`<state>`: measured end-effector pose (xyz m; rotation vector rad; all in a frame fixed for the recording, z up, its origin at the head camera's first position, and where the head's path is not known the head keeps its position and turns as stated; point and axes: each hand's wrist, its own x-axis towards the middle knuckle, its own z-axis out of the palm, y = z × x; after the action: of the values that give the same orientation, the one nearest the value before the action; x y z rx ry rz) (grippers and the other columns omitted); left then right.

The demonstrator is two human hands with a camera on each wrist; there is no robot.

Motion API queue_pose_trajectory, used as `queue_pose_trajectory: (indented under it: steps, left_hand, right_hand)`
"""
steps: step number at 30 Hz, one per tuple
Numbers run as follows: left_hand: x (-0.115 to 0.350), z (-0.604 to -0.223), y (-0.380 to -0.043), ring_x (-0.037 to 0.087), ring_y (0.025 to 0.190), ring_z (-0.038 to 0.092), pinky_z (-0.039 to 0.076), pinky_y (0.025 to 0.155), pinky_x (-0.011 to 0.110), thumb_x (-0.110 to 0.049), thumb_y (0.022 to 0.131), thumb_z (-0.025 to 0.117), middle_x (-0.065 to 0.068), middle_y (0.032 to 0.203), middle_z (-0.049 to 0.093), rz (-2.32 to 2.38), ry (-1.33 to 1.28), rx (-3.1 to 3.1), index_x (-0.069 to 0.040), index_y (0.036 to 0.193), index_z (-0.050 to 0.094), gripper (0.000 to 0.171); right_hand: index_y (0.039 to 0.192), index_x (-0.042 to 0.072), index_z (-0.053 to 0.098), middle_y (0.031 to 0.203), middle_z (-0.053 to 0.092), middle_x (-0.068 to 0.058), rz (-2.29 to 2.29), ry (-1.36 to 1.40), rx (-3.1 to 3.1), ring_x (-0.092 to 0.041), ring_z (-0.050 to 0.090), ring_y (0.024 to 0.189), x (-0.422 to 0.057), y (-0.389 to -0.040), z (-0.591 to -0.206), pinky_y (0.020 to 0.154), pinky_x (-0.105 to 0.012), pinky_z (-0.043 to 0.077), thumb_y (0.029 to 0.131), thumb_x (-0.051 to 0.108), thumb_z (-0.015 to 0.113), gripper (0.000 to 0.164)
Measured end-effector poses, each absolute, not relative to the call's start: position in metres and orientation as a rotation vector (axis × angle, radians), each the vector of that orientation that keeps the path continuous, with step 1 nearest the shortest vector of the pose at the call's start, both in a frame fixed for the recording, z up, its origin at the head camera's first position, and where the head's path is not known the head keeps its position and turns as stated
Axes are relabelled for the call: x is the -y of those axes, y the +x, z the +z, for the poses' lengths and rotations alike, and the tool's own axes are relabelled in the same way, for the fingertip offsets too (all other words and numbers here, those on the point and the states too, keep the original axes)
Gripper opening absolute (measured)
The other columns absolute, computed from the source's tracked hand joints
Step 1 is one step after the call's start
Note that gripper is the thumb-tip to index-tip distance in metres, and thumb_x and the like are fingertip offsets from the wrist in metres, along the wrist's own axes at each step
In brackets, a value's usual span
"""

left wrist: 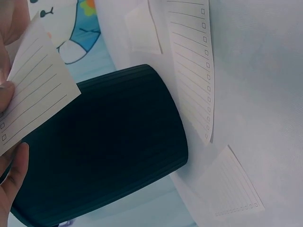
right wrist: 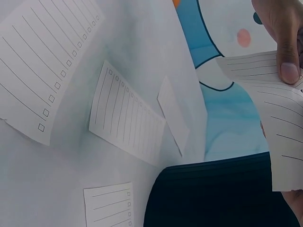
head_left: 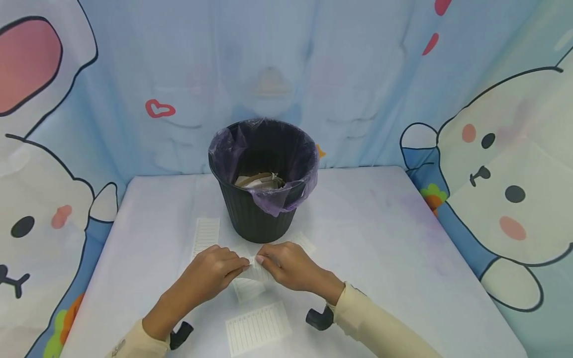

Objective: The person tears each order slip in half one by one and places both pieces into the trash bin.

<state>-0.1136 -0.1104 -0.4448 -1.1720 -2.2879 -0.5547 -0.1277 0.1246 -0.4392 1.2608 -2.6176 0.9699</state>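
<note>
Both hands meet over the table, just in front of a black bin (head_left: 257,219). My left hand (head_left: 217,271) and my right hand (head_left: 288,263) each pinch the same slip of lined paper (head_left: 259,271) between thumb and fingers. In the left wrist view the held paper (left wrist: 40,87) shows ruled lines and small check boxes along one edge. The right wrist view shows the held paper (right wrist: 284,120) bent, with a thumb (right wrist: 288,66) pressed on it. Below the hands, another lined slip (head_left: 248,288) lies on the table.
A purple plastic bag (head_left: 309,184) lines the bin, with paper or cardboard scraps (head_left: 261,180) inside. More lined slips lie left of the bin (head_left: 207,236), right of it (head_left: 306,243) and nearer the front edge (head_left: 258,328). A printed blue curtain (head_left: 358,89) hangs behind the white table.
</note>
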Motion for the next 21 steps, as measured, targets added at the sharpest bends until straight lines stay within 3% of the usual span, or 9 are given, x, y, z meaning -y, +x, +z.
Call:
queue_pose_trajectory:
  steps: [14,21]
  left_hand:
    - [0.1091,-0.4434,-0.1162,0.005,0.065,0.061,0.05,0.063,0.023,-0.014,0.076,0.087,-0.009,0.072,0.071,-0.545,-1.166,2.304,-0.014,0.087,0.079,0.013]
    - [0.1083,-0.4423,-0.1161,0.004,0.064,0.058,0.048,0.062,0.022,-0.012,0.075,0.087,-0.009,0.071,0.07,-0.534,-1.173,2.297,-0.014,0.087,0.079,0.014]
  right_hand:
    - [0.099,0.007,0.073,0.088,0.075,0.0,0.998,1.257,2.628,-0.003,0.064,0.074,-0.1261,-0.1303,-0.4376,0.072,-0.02,0.055,0.102,0.018,0.059,0.018]
    - [0.098,0.007,0.073,0.081,0.073,0.002,1.026,1.229,2.645,0.001,0.055,0.068,-0.1267,-0.1306,-0.438,0.068,-0.018,0.053,0.101,0.018,0.061,0.017]
